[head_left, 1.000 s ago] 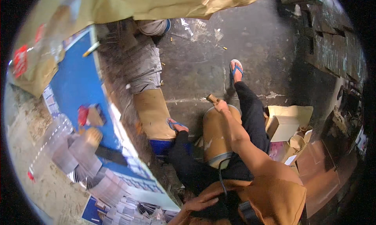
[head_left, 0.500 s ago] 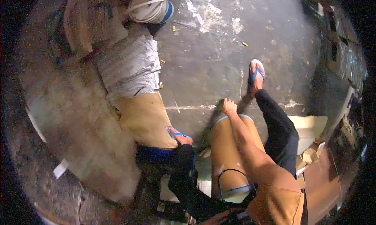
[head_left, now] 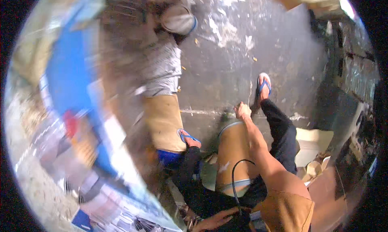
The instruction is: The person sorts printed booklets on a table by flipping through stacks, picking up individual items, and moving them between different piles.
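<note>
My right hand [head_left: 242, 110] reaches forward over the far end of a long tan piece [head_left: 232, 151] with pale blue-grey edges, which lies between my legs. Its fingers are curled closed; whatever they hold, if anything, is too small to make out. A black cable [head_left: 233, 177] arches over the near end of the tan piece. Low in the view, my left hand [head_left: 218, 219] lies near the foot of that cable, beside my dark trousers. Its fingers are too dim and blurred to read.
Left of my sandalled foot lies a tan sheet [head_left: 163, 121], with crumpled grey sheeting [head_left: 163, 70] beyond it. A pale bucket [head_left: 178, 21] stands farther off. A blurred blue surface [head_left: 72, 70] fills the left side. Cardboard scraps [head_left: 315, 167] lie at the right.
The view has swung, bringing the blue surface and clutter in at the left. My left hand now shows more at the lower edge. My right hand stays near the tan piece's far end.
</note>
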Motion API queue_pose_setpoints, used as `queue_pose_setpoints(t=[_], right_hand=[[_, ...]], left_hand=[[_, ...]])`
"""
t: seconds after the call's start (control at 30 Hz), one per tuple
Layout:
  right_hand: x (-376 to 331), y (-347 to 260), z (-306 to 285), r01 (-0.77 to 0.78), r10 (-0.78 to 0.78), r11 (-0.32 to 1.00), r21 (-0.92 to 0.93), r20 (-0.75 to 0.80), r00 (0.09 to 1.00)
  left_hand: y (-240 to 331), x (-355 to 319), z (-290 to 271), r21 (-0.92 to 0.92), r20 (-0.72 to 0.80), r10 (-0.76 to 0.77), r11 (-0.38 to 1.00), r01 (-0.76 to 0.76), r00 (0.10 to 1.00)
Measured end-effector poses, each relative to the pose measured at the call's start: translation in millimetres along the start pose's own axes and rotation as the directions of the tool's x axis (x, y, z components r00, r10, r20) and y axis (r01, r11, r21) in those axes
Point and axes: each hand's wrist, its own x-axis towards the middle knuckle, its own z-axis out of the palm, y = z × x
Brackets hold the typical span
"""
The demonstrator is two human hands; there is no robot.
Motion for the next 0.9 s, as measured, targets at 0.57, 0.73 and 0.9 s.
queue_pose_setpoints(t=[0.57,0.73,0.9], right_hand=[[-498.6,-265.6,-316.9,0.968,-0.607,0.196,-0.154,-0.795,-0.004],[-521.3,-338.4,-296.5,0.957,-0.655,0.22,-0.19,-0.755,0.001],[-484.5,-359.1,-296.1,0.89,-0.634,0.364,-0.275,-0.773,0.02]], left_hand=[[-26.3,-156.4,89.9,0.469,0.231,0.702,0.526,-0.709,0.673],[-104.5,-195.0,101.8,0.458,0.06,0.875,0.404,-0.792,0.48],[-156.9,-233.4,81.2,0.653,-0.279,0.911,0.411,-0.636,0.303]])
